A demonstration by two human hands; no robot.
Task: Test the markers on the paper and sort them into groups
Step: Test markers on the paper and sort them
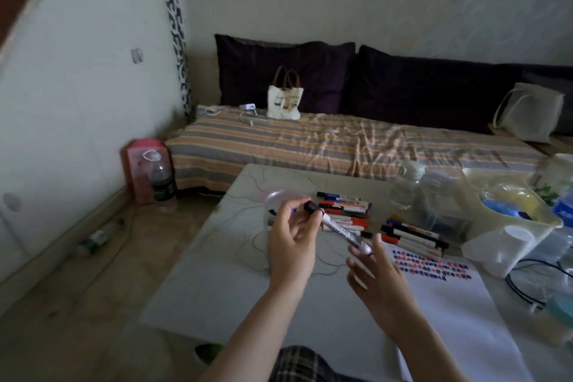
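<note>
Left hand pinches a marker above the table; right hand fingers spread, touching its tip. Tub beside the paper holds blue and yellow items.

The paper is cut off at six o'clock; the marks on it are too small to be read.

left hand pinching, right hand splayed
</note>
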